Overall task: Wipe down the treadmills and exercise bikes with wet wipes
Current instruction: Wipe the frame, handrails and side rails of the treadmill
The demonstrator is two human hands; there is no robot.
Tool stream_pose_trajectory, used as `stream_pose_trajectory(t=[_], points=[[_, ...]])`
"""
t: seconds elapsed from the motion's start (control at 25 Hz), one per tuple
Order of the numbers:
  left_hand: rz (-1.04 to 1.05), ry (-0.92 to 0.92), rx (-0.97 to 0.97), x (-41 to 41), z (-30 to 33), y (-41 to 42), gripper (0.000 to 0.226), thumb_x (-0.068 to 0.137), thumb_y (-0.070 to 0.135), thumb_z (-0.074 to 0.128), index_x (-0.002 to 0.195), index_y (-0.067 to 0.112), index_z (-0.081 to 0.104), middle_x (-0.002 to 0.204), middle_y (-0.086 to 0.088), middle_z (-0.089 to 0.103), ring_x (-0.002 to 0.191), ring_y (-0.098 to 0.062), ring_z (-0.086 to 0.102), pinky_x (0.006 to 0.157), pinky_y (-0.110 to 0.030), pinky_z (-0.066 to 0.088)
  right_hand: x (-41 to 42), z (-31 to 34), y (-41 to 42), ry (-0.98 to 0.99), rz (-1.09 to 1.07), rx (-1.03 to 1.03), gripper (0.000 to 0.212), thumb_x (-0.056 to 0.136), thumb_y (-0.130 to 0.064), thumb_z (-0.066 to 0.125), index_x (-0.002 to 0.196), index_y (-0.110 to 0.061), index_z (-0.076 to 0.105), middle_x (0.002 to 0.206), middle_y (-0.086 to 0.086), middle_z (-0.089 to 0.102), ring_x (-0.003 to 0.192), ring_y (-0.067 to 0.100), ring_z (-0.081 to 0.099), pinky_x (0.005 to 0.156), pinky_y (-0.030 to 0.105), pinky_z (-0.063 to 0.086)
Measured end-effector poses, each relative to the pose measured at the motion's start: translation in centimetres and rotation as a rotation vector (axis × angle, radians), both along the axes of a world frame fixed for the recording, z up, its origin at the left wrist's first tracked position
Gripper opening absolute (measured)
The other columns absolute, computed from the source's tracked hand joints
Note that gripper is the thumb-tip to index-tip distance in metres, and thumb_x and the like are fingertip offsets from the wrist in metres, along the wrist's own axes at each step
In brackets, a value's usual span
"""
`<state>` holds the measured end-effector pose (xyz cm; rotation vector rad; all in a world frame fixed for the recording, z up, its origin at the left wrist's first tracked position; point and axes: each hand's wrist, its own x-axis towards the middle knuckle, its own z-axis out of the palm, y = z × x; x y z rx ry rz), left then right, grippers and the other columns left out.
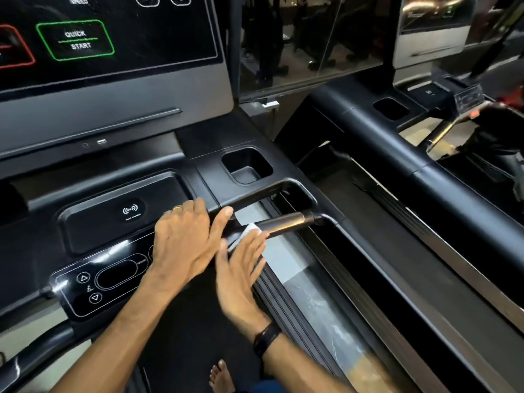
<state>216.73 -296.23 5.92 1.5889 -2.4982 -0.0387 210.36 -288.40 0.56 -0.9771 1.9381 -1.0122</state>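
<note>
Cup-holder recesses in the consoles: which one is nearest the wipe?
The square recess on the near treadmill, just above the hands; the wipe lies on the handlebar below it. The other recess belongs to the neighbouring treadmill, far right.

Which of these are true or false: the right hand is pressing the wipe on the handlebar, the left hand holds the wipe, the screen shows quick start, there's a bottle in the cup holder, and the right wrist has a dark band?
1. The right hand presses the wipe against the handlebar. True.
2. The left hand holds the wipe. False: it rests on the console edge.
3. The screen shows QUICK START. True.
4. A bottle stands in the cup holder. False: it looks empty.
5. The right wrist wears a dark band. True.
</note>
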Motion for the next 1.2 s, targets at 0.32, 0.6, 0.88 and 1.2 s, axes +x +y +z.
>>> stream_pose_trajectory(t=[0.32, 0.6, 0.88, 1.2], points=[[-0.023, -0.001, 0.0, 0.1, 0.1, 0.2, 0.082, 0.098, 0.064, 0.0, 0.082, 0.008, 0.058, 0.075, -0.012, 0.065, 0.066, -0.032, 0.063, 0.056, -0.036, 0.042, -11.9, 2.0, -8.2, -0.281, -0.638, 0.2, 0.092, 0.101, -0.062, 0.026, 0.154, 0.004, -0.011, 0.162, 0.022, -0.021, 0.152, 0.034, -0.015, 0.122, 0.041, -0.006], [-0.004, 0.044, 0.006, 0.8, 0.1, -0.2, 0.075, 0.096, 0.063, 0.007, 0.098, 0.012, 0.061, 0.09, -0.009, 0.069, 0.081, -0.031, 0.067, 0.068, -0.039, 0.047, 1.3, 2.6, -2.4, -0.612, -0.327, -0.059, 0.086, 0.096, -0.07, 0.016, 0.146, -0.025, -0.037, 0.15, -0.009, -0.043, 0.145, 0.005, -0.029, 0.124, 0.043, -0.008], [-0.007, 0.045, -0.004, 0.7, -0.1, -0.2, 0.089, 0.095, 0.066, -0.006, 0.101, 0.01, 0.063, 0.089, -0.01, 0.069, 0.079, -0.03, 0.066, 0.07, -0.039, 0.049, -13.2, 1.1, -6.5, -0.791, -0.967, -0.169, 0.084, 0.101, -0.065, 0.025, 0.159, -0.015, -0.008, 0.167, 0.008, 0.005, 0.153, 0.026, 0.014, 0.122, 0.042, 0.012], [-0.004, 0.049, 0.009, 0.7, -0.2, -0.1, 0.089, 0.097, 0.067, -0.002, 0.096, 0.008, 0.064, 0.083, -0.011, 0.068, 0.072, -0.031, 0.065, 0.064, -0.04, 0.049, -2.9, -0.7, -2.3, -1.163, -0.472, -0.266, 0.094, 0.074, -0.091, 0.036, 0.127, -0.014, 0.054, 0.133, 0.015, 0.059, 0.135, 0.04, 0.046, 0.117, 0.049, 0.027]])
